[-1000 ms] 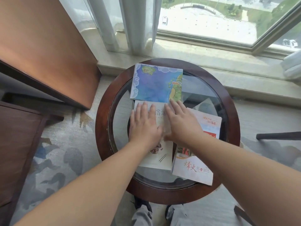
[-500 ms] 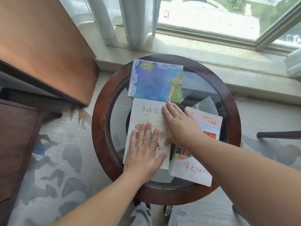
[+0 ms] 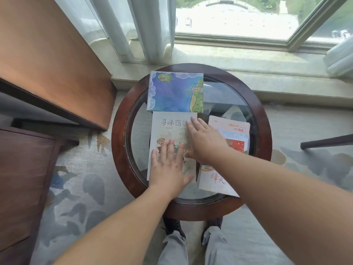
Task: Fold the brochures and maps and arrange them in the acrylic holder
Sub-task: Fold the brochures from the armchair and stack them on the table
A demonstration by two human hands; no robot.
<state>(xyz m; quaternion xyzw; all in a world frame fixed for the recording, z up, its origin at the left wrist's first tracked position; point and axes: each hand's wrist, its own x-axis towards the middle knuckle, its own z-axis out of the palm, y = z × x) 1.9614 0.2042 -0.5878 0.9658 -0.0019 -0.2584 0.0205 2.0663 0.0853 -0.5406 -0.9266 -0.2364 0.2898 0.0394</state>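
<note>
Creasing is proceeding at centre frame: left hand [image 3: 168, 169] and right hand [image 3: 204, 142], flat, grasping nothing, are pressing the cream brochure [image 3: 168, 127] onto the worktop [image 3: 118, 142]; lifting it next likely calls for pinching an edge.

Round dark-wood table with glass top [image 3: 118, 142]: open glass in left strip and far right. Blue folded map [image 3: 173, 92] fills far side; cream brochure [image 3: 166, 127] centre; white-and-red brochure [image 3: 236, 142] near right. Brown wooden panel [image 3: 47, 64] flanks left.
</note>
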